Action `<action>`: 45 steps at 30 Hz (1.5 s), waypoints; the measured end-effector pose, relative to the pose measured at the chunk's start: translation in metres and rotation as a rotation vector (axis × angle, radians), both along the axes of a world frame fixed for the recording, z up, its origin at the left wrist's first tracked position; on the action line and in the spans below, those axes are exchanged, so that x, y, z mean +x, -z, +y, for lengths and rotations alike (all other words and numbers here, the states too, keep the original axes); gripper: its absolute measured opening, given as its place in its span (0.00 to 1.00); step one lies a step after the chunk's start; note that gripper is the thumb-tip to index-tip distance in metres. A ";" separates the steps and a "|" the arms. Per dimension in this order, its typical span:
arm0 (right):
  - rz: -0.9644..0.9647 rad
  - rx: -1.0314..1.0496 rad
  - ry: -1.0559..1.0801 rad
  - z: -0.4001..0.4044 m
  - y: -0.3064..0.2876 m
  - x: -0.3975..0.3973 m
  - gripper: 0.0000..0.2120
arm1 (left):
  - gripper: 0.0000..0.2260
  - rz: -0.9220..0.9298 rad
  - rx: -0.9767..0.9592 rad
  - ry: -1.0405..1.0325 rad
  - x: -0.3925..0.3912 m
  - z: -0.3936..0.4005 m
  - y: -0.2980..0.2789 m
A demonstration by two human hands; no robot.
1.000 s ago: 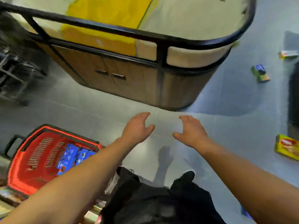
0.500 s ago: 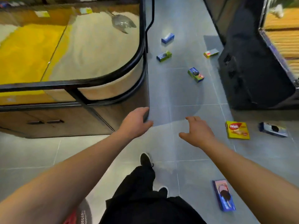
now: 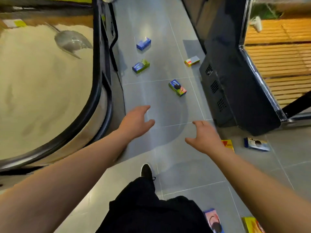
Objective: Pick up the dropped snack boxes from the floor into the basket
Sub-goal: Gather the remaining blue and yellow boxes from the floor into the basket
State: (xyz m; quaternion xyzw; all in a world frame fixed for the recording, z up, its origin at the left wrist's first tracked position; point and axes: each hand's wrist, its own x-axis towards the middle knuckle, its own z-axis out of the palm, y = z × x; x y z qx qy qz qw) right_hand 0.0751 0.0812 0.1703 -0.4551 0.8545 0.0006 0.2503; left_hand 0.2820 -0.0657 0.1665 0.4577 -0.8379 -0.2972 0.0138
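Now small blue, green and yellow snack boxes (image 3: 177,87) lie nearer than before; our left hand (image 3: 135,122) and right hand (image 3: 204,137) hang spread, holding nothing.

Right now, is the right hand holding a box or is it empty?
Empty. The right hand hangs above the floor with fingers loosely spread and nothing between them. The yellow box lies on the tiles beside it, partly hidden.

Left hand (image 3: 136,121) and right hand (image 3: 204,137) empty, snack boxes (image 3: 177,87) scattered on floor (image 3: 159,105)
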 end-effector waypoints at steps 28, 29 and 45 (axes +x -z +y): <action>-0.132 0.077 -0.037 -0.402 0.047 -0.408 0.34 | 0.31 -0.129 0.112 -0.097 -0.389 -0.372 0.051; -0.130 0.089 -0.043 -0.417 0.052 -0.416 0.35 | 0.31 -0.131 0.119 -0.105 -0.398 -0.386 0.056; -0.138 0.326 -0.062 -0.642 0.178 -0.504 0.33 | 0.31 -0.231 0.368 0.044 -0.540 -0.617 0.214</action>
